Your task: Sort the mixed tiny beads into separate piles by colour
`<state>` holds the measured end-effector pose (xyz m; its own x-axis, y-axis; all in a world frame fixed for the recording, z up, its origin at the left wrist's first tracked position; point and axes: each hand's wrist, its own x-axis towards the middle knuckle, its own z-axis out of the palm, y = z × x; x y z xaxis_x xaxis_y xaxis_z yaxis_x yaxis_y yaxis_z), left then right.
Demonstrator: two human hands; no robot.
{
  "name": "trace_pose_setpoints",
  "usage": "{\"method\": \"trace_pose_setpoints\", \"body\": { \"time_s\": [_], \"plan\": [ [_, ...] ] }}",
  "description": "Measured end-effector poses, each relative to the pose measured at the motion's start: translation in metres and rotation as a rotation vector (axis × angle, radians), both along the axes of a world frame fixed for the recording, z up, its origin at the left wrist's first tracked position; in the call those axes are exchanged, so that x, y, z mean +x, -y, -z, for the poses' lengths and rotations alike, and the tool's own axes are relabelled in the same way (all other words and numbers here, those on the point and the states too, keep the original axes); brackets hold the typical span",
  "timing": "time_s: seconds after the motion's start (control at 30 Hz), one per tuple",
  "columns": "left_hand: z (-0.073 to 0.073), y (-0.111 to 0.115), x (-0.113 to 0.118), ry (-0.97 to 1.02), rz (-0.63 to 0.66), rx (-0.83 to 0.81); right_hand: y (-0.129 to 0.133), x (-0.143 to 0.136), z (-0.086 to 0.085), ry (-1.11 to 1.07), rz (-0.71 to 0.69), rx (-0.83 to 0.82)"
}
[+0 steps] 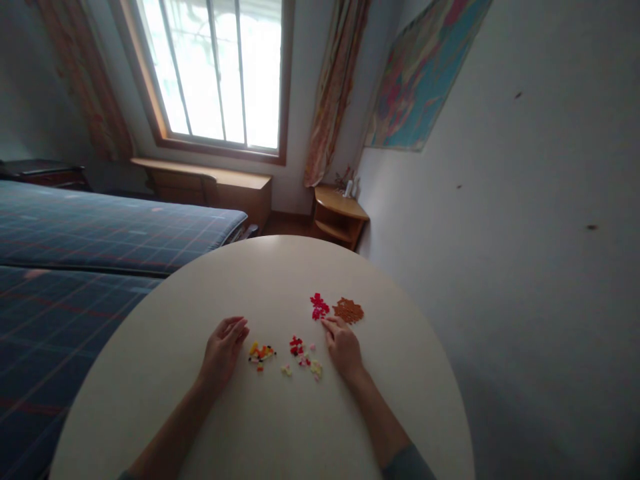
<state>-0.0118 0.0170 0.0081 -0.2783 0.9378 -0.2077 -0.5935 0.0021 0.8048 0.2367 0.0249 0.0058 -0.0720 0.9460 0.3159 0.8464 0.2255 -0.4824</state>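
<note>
On the round table, my left hand [223, 349] rests on its side with its fingers loosely curved and nothing visible in them. Just right of it lies a small pile of yellow, orange and black pieces [261, 353]. My right hand [345, 348] has thumb and forefinger closed together at the near edge of a pile of bright pink-red pieces [319, 306]. Whatever is between those fingertips is too small to make out. A pile of brown pieces [349, 311] sits just beyond the right knuckles. Between my hands are dark red pieces [296, 345] and pale yellow pieces [316, 369].
The cream round table [280, 427] carries all the piles. A bed with a blue plaid mattress [100, 227] stands to the left. Beyond are a wooden desk [240, 179], a corner shelf [341, 203] and a bright window [220, 73]. A white wall [525, 267] runs along the right.
</note>
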Motion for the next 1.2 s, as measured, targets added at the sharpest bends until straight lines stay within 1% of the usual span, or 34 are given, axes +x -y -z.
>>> {"method": "trace_pose_setpoints", "body": {
  "time_s": [0.27, 0.53, 0.77, 0.93, 1.07, 1.2],
  "plan": [
    [0.0013, -0.0009, -0.0006, -0.019, -0.002, -0.016, -0.0007, -0.0008, 0.0030, 0.049, 0.005, 0.013],
    [0.0077, -0.0016, -0.0023, -0.020, 0.016, 0.015, -0.0005, -0.0019, 0.0015, 0.092, 0.012, -0.009],
    [0.0075, -0.0022, -0.0014, 0.003, 0.010, 0.005, -0.0009, -0.0016, 0.0028, 0.096, 0.000, 0.000],
    [0.0077, -0.0014, -0.0018, -0.010, 0.015, 0.006, -0.0019, 0.0000, 0.0028, 0.004, -0.010, 0.038],
    [0.0041, 0.0002, -0.0010, -0.042, 0.032, 0.001, -0.0030, 0.0046, 0.0030, -0.151, 0.013, 0.152],
    [-0.0011, 0.0016, 0.0006, -0.100, 0.050, -0.017, -0.0027, 0.0069, 0.0040, -0.188, 0.005, 0.228]
  ]
}}
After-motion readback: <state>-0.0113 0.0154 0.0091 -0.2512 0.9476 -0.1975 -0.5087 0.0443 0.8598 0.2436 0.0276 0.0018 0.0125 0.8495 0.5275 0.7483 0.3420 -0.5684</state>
